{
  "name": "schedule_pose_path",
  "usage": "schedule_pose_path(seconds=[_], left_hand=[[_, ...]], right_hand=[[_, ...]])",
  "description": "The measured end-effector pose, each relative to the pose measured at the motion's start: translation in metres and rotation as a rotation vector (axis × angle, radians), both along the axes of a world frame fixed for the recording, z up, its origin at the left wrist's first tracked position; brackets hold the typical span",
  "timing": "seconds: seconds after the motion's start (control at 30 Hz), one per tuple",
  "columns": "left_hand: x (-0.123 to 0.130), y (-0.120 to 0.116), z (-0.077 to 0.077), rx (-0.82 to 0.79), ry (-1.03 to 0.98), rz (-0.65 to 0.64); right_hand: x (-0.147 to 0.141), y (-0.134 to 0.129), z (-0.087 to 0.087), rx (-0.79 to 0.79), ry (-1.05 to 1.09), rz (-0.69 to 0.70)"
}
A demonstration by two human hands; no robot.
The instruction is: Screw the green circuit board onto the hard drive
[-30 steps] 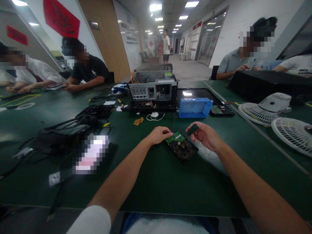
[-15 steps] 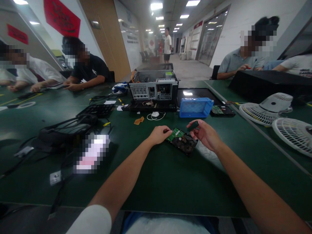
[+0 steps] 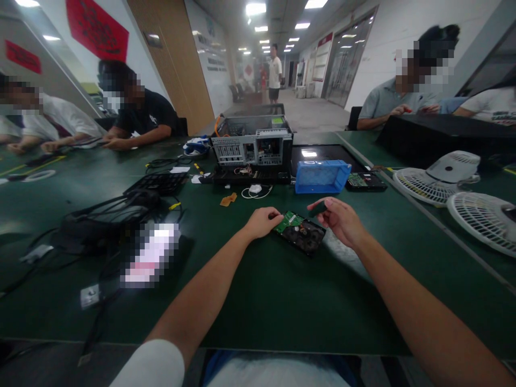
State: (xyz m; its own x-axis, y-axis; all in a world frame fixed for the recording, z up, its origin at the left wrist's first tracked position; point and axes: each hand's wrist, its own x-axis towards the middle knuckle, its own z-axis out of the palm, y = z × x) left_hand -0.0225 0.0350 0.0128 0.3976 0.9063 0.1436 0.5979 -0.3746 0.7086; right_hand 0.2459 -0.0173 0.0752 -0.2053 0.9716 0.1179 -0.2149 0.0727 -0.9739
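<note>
"So, where's the hard drive (image 3: 304,236)?"

"Between the person's two hands, over the green table (image 3: 258,301), with its circuit board (image 3: 291,220) facing up at the end nearer the left hand (image 3: 263,222)."

"Is that hand gripping it?"

"Yes, thumb and fingers are pinched together on the drive's left corner. Whether its underside lies flat on the table, I can't tell."

"And the right hand (image 3: 341,219)?"

"Thumb and fingers are closed around a small dark green piece (image 3: 317,209), near the drive's far right edge. I can't make out what the piece is, or whether it touches the drive."

"What's around them?"

"A blue tray (image 3: 318,189) sits just beyond the right hand, with a second drive (image 3: 366,181) to its right. Left of the tray are a white cable (image 3: 255,190) and an orange-brown scrap (image 3: 228,200). Behind those stands an opened computer case (image 3: 231,152)."

"Anything off to the sides?"

"A white fan (image 3: 455,167) on the right, and a dark bundle of straps (image 3: 97,223) on the left."
</note>
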Motion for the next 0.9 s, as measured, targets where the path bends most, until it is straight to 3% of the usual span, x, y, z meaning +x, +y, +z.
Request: schedule_pose_path(seconds=[0.33,0.9], left_hand=[[0.0001,0.0026,-0.0038,0.006,0.006,0.009],[0.0005,0.0010,-0.0044,0.017,-0.029,0.003]], right_hand=[[0.0022,0.0003,-0.0006,-0.059,0.018,0.019],[0.0018,0.0021,-0.0017,-0.161,0.130,0.166]])
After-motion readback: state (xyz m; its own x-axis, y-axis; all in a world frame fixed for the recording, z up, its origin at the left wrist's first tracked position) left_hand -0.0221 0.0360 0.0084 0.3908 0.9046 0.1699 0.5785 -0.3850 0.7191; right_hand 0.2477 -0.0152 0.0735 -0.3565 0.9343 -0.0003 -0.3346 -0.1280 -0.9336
